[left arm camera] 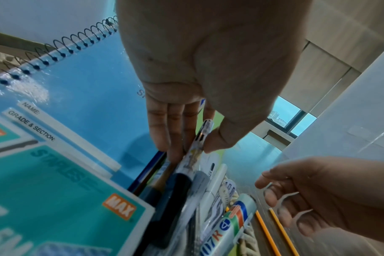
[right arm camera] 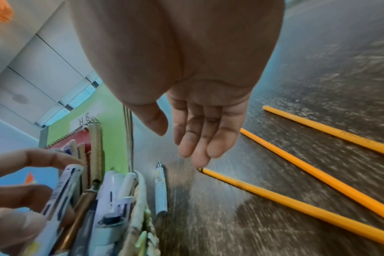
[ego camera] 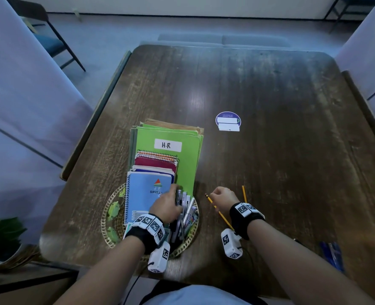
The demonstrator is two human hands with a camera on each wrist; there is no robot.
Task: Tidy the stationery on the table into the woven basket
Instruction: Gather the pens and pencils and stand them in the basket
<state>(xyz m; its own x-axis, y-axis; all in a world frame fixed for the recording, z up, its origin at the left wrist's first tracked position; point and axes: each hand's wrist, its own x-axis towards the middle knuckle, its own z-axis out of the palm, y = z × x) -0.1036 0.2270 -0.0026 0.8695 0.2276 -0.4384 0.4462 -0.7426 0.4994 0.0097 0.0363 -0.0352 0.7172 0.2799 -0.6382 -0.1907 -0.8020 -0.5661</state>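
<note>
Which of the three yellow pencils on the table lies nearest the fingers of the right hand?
The leftmost yellow pencil: its dark end sits just under the fingers of the right hand. The middle pencil and far pencil lie further right.

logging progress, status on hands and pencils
Left hand pinches a white pen over the round woven basket. Right hand open above three yellow pencils on the table.

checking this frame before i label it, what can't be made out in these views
- Head view: the blue items near the wooden table's right edge are blurred; pens or markers, cannot tell.
- Head view: the round purple sticker's print is too small to read.
- Head view: the right hand covers the yellow pencils' middles; the right wrist view shows three.
- Left wrist view: the left hand hides the top of the patterned white pen it pinches.
- All views: the round woven basket's floor is buried under notebooks.
</note>
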